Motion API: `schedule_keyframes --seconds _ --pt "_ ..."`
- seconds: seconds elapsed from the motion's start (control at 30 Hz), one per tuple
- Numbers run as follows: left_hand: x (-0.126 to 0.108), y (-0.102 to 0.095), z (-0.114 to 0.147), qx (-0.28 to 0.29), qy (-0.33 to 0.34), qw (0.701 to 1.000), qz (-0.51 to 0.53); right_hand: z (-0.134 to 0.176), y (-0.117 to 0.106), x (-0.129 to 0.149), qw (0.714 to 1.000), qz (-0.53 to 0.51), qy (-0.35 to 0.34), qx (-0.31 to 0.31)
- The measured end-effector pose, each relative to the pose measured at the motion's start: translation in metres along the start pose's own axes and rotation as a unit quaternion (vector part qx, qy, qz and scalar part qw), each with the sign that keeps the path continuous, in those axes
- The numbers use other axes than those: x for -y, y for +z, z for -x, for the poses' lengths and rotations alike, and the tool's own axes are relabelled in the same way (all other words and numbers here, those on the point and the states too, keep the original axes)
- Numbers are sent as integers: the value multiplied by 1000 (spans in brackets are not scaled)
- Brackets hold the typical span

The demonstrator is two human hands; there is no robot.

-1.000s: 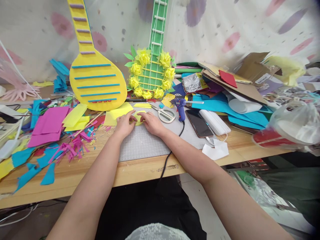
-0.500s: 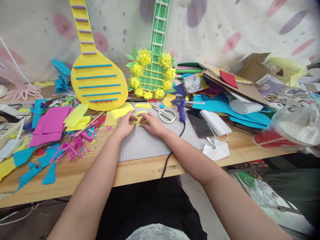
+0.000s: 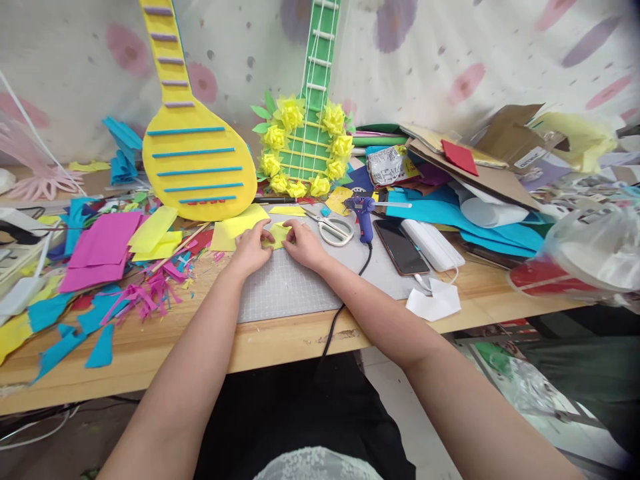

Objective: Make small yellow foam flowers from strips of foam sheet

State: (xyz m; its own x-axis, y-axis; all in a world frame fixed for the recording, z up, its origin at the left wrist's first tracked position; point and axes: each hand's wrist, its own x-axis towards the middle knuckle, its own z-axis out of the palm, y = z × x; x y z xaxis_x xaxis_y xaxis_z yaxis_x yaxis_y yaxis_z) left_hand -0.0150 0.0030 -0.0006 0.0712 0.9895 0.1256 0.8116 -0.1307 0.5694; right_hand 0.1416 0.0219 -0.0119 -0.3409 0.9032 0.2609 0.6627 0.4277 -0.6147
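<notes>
We're likely shaping yellow paper [image 3: 277,235]; left hand [image 3: 252,248], right hand [image 3: 303,246] curled at its edges, can't tell if pinching. Next move needs light touch.

Head-worn camera looked forward and down from above lap [image 3: 300,407], along forearms [image 3: 205,340] to left hand [image 3: 253,250] and right hand [image 3: 303,247], close by. Workbench [image 3: 150,347] spanned middle; patterned sheet [image 3: 425,80] behind closed off top.
</notes>
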Motion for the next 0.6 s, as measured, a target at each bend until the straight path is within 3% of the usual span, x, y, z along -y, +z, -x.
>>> schedule_keyframes --seconds 0.23,0.6 --pt "-3 -1 0 6 -5 1000 -1 -1 1 4 999 -8 46 6" --pt "-5 -3 1 14 -20 1000 6 -1 3 4 999 0 45 5"
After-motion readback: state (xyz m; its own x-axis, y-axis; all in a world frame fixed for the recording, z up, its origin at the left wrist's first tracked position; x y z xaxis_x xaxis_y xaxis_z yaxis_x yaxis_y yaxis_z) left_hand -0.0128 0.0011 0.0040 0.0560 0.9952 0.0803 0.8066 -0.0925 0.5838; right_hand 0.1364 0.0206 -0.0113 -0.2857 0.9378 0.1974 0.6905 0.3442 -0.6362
